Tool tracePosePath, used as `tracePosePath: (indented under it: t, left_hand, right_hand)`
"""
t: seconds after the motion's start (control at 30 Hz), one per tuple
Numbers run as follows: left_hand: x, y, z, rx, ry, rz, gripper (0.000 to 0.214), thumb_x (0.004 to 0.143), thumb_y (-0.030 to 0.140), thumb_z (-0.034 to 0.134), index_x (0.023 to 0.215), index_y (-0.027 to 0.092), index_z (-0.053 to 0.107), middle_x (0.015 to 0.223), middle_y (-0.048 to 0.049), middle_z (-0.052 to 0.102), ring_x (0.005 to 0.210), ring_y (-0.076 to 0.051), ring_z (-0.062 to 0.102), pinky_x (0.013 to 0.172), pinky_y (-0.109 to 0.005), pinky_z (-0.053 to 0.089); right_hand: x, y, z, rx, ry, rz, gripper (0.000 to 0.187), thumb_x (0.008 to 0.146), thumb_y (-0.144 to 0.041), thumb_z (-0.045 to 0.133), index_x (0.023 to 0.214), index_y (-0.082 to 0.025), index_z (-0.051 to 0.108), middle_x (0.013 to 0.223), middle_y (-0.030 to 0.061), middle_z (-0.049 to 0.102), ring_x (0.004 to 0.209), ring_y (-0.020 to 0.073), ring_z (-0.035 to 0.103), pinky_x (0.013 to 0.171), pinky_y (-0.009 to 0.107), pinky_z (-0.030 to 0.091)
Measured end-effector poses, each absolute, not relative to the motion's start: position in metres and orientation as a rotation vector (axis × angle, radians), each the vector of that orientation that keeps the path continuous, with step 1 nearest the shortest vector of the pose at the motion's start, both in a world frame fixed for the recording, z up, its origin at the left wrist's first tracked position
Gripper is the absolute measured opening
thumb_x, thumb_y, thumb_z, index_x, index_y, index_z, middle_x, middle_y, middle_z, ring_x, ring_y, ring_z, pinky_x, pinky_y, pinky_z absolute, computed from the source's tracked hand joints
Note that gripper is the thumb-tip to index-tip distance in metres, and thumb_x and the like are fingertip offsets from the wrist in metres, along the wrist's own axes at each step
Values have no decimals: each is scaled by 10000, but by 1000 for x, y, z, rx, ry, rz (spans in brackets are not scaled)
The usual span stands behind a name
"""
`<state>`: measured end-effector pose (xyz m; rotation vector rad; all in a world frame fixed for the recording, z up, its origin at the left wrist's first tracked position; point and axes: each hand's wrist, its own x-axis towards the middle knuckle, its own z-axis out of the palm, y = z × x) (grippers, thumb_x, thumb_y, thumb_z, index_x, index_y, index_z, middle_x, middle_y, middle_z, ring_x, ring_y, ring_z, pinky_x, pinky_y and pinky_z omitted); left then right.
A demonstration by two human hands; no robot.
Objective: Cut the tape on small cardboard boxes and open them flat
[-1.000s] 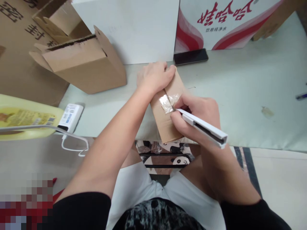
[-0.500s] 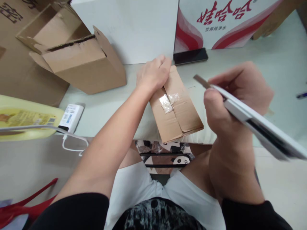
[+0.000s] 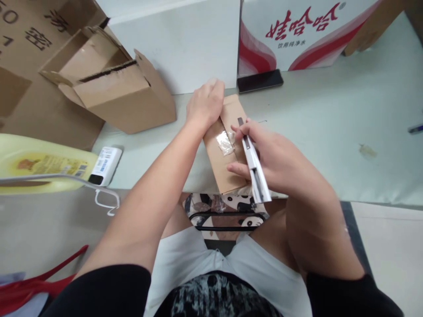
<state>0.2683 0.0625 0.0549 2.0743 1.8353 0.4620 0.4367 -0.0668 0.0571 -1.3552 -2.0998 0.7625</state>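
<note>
A small flat cardboard box [image 3: 222, 169] lies on the table near its front edge, with clear tape [image 3: 224, 143] across the middle of its seam. My left hand [image 3: 205, 105] is closed over the far left end of the box, its fingertips hidden behind it. In my right hand [image 3: 276, 154] is a white utility knife [image 3: 254, 165] with its blade out, pointing away from me. The knife is over the right side of the box, close to the tape. Whether the blade touches the cardboard I cannot tell.
An open cardboard box [image 3: 132, 105] stands at the back left, near a yellow bottle [image 3: 42, 165] and a white power bank [image 3: 106, 165] with a cable. Behind are white cartons [image 3: 185, 48]; a black phone [image 3: 261, 82] lies before them. A pen [image 3: 415, 130] lies far right.
My right hand has brought the utility knife leftward, from the right of the box to over it, and turned it more upright in view. My left hand stays on the box's far end.
</note>
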Motion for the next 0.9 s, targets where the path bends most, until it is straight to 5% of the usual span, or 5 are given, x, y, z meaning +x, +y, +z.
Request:
tracePosePath:
  t: [0.3,0.53,0.63,0.77,0.9]
  left_hand:
    - [271,61,58,2065,1856,494,394,987,366,289,940,358,680,1200,-29,757,1213,-288,635,934,-405,456]
    - [265,63,51,1940,1678,776,145,924,282,511,793,253,568,944,0,724,926,-187,597,803,-365,432]
    - [260,64,46,1914,1622,914,211,947,223,543,738,232,520,842,5,670,843,-163,548,775,-353,406]
    - [235,70,31,1815,1626,1148,199,912,119,650,773,224,553,754,17,626,790,-171,546,770,-344,411]
    - [196,79,9,1793,1298,1323,239,834,266,831,964,240,632,871,13,679,833,-164,597,756,-319,479]
  right_hand:
    - [449,-71,53,-1495,-2053,725,540,792,-318,700,1280,-224,489,1335,139,657,1000,268,680,743,348,477]
    - [461,-75,58,-1394,-2185,906,740,719,-373,797,1364,-212,471,1283,122,688,969,261,712,771,342,521]
    - [464,-72,57,-1354,-2142,910,696,705,-377,823,1304,-225,503,1321,117,684,929,259,721,764,367,559]
    - [467,-59,51,-1111,-2003,942,624,716,-455,857,1212,-245,543,1439,103,630,1133,303,704,939,465,606]
    - [464,-44,39,-1104,-1791,902,539,762,-495,856,1149,-249,572,1351,80,695,1142,272,710,1021,476,600]
